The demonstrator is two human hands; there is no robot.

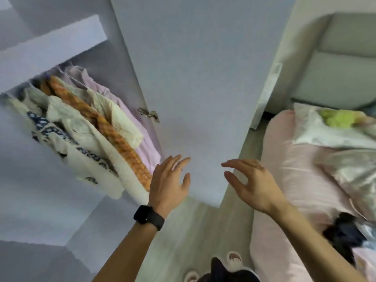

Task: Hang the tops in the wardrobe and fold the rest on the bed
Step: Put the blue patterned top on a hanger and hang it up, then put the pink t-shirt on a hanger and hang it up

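Observation:
Several tops [85, 127] hang close together inside the open wardrobe at the left: a white one with dark print, an orange checked one, a cream one and a lilac one. The wardrobe door [193, 88] stands open in the middle of the view. My left hand [169, 180], with a ring and a black watch at the wrist, is spread with straight fingers near the door's lower edge, just right of the hanging tops, holding nothing. Beside it, my right hand [252, 184] hovers with loosely bent fingers in front of the door's lower right corner, also holding nothing. Dark clothes [343, 235] lie on the bed.
The bed [284, 169] with pink sheets fills the right side, carrying a satin quilt [350, 163], a white pillow and a green garment [339, 118]. A padded headboard stands behind it. A narrow strip of pale floor [183, 231] runs between wardrobe and bed; my slippered feet show at the bottom.

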